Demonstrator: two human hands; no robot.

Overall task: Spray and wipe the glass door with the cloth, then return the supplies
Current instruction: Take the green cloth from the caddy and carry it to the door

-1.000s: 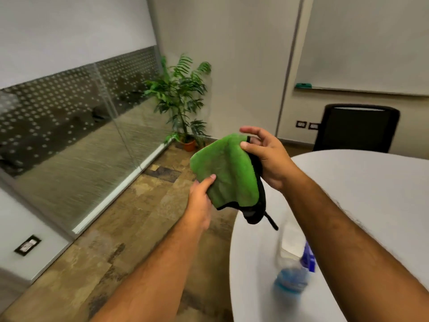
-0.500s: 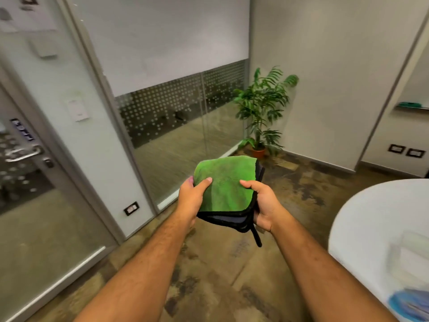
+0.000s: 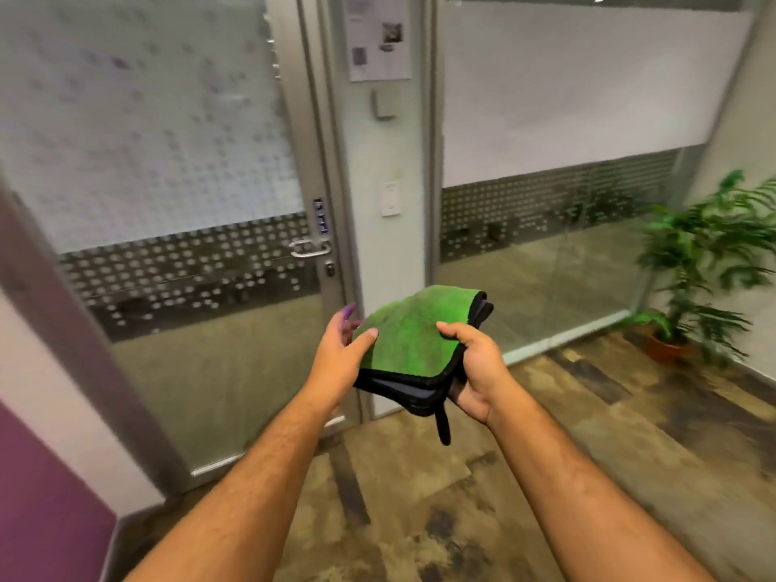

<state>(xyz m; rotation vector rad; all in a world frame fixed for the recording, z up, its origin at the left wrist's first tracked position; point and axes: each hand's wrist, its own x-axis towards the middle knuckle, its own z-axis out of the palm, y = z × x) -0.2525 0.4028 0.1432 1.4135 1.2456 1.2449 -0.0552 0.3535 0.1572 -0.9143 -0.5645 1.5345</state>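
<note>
Since a moment ago my view has swung left, so the desk and the spray bottle are gone from sight and the glass door point(image 3: 176, 245) now fills the picture from 9 to 12 o'clock. Both of my hands kept hold of the cloth point(image 3: 413, 336) the whole time.

I see the green cloth folded into a thick pad with black edges, up in the air at the middle of my view. A short black strap hangs down from its near corner. My left hand point(image 3: 338, 361) holds the cloth's left edge, with the thumb on top and the other fingers going behind it. My right hand point(image 3: 476, 369) grips the right edge, thumb on top and fingers curled under.

The door has a frosted top, a band of dots, and clear glass lower down. Its silver handle point(image 3: 308, 247) is at 11 o'clock from the cloth. A potted plant point(image 3: 693, 262) stands on the floor point(image 3: 420, 506) at 3 o'clock, next to a glass wall point(image 3: 558, 195).
</note>
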